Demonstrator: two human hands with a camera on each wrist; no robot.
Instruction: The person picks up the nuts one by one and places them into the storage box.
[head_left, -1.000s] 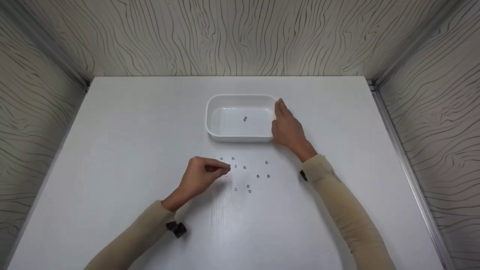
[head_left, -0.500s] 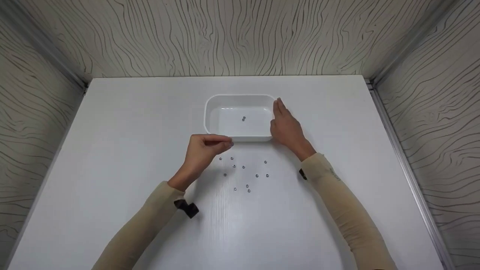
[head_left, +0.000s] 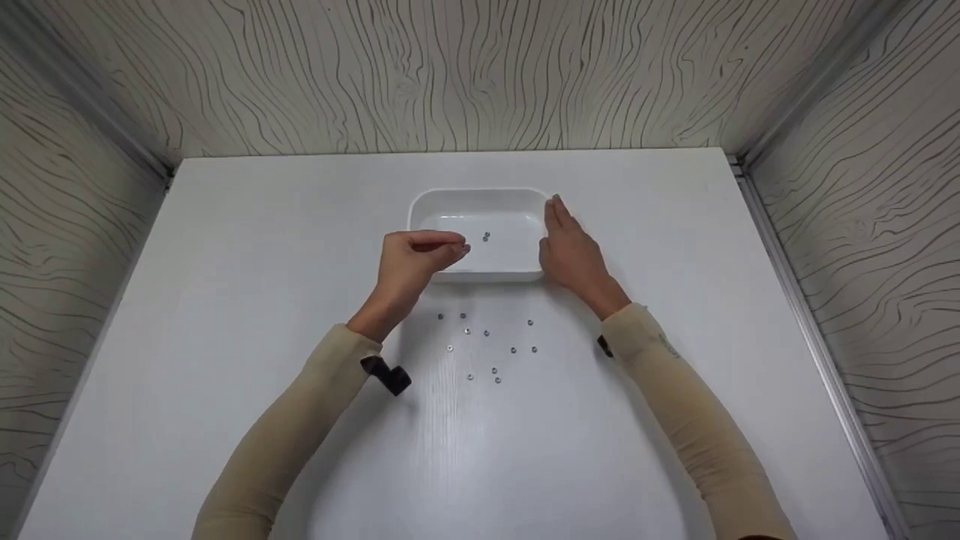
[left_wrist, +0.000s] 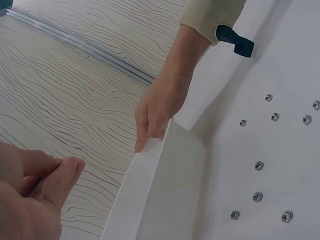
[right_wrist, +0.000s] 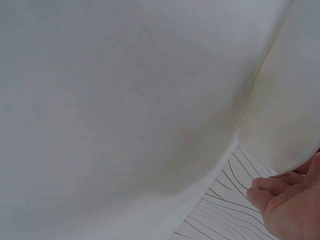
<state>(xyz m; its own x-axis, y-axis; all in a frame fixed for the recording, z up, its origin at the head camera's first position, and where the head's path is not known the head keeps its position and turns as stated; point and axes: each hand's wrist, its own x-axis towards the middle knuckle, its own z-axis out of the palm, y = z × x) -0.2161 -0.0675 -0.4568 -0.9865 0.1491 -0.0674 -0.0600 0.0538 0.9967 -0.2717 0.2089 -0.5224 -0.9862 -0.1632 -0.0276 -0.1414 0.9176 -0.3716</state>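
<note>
Over on the left, the person's left hand (head_left: 409, 266) hangs above the near left part of the tray, thumb and fingertips pinched together. I'd guess a nut is caught between them, but from here I can't make one out.

The white tray (head_left: 491, 277) sits past the middle of the counter (head_left: 247, 247). It looks like thin, stiff plastic, light enough to slide if nudged, and best held by an end wall or the rim.

Two small nuts (head_left: 486, 237) lie close together on its floor. Nearer the person, a scatter of loose nuts (head_left: 487, 333) lies flat on the counter. They look like metal: hard, nearly weightless, not fragile, though smooth and low enough to skid or slip from a careless pinch. The flat outer sides, opposite each other, should give fingertips the surest hold.

At the far right, the right hand (head_left: 576, 259) holds the tray's right end, fingers along the outside and thumb at the rim, which should keep it steady.
</note>
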